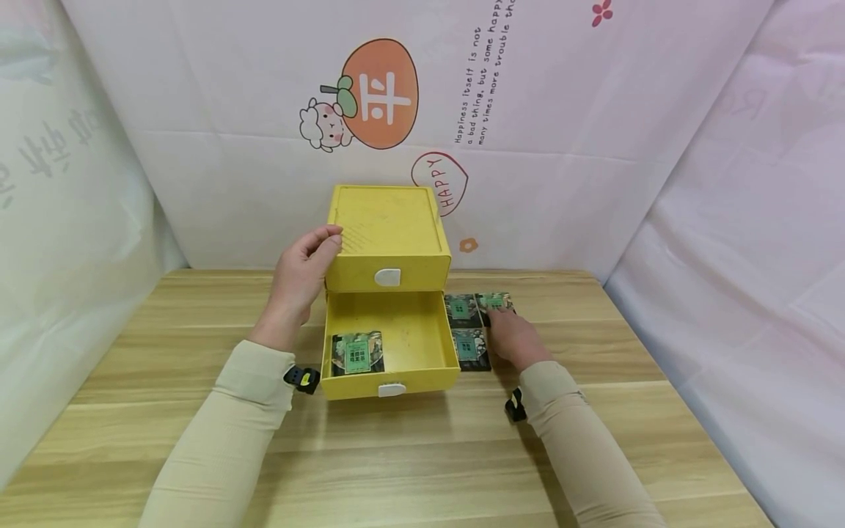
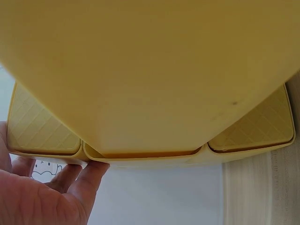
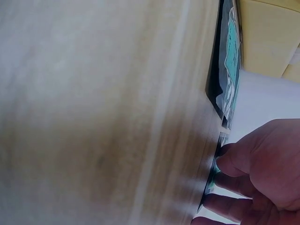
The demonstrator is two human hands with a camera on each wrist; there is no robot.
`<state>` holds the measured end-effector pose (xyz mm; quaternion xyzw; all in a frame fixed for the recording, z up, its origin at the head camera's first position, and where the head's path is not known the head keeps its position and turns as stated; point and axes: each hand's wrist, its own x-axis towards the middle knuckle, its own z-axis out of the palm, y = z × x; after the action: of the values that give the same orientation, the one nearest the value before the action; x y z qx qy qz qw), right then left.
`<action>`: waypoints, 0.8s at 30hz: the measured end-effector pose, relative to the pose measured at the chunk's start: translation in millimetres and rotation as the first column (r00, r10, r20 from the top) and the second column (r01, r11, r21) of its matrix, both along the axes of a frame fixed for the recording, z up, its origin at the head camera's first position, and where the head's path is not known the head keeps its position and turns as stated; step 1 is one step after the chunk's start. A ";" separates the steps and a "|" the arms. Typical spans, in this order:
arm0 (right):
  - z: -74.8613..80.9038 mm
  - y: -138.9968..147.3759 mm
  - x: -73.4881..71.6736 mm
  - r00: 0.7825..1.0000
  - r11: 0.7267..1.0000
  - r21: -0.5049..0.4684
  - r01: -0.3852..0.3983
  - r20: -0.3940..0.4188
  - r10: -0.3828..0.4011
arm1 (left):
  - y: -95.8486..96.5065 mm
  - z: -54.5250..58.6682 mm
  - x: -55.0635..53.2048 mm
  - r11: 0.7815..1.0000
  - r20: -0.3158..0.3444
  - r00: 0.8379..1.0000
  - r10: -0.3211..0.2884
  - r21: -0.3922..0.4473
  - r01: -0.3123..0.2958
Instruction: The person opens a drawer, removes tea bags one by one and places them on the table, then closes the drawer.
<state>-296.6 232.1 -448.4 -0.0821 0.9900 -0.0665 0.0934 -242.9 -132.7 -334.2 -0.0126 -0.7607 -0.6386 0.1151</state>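
A yellow drawer cabinet stands at the table's back with a lower drawer pulled out. One dark tea sachet with a green label lies in that drawer's left front corner. My left hand holds the cabinet's upper left edge, fingers against its side in the left wrist view. Beside the cabinet, my right hand reaches over a tea sachet, fingertips touching it and partly covering it. Two more sachets, a back one and a front one, lie between that hand and the cabinet.
The wooden table runs up to a printed white backdrop behind the cabinet. White cloth also hangs on both sides. The open drawer juts forward between my arms, its white handle at the front.
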 end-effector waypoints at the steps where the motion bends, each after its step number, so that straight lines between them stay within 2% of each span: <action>1: 0.0 -0.1 0.0 1.000 1.000 -0.002 -0.001 -0.002 0.001 | 0.1 0.1 0.1 1.000 -0.001 1.000 0.000 0.003 0.000; 9: 1.5 1.4 -1.4 1.000 1.000 -0.027 0.003 -0.018 -0.004 | -0.2 -1.6 -1.2 1.000 -0.005 1.000 0.004 -0.011 -0.004; 13: 5.5 2.2 -0.7 0.997 0.999 -0.032 -0.020 -0.079 0.017 | -0.1 -1.8 -1.7 1.000 -0.008 1.000 0.000 -0.007 0.000; 18: 17.8 -1.8 2.6 0.987 0.998 -0.055 -0.027 -0.161 0.018 | 0.3 -1.3 -1.9 1.000 -0.004 1.000 0.002 -0.002 -0.002; 24: 36.7 -11.3 9.4 0.982 0.993 -0.119 0.023 -0.184 -0.045 | 0.8 1.5 0.5 1.000 -0.002 1.000 -0.004 -0.004 0.004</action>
<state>-287.2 220.8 -411.7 -0.0761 0.9901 -0.1179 -0.0057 -242.5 -131.9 -332.7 -0.0151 -0.7620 -0.6372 0.1144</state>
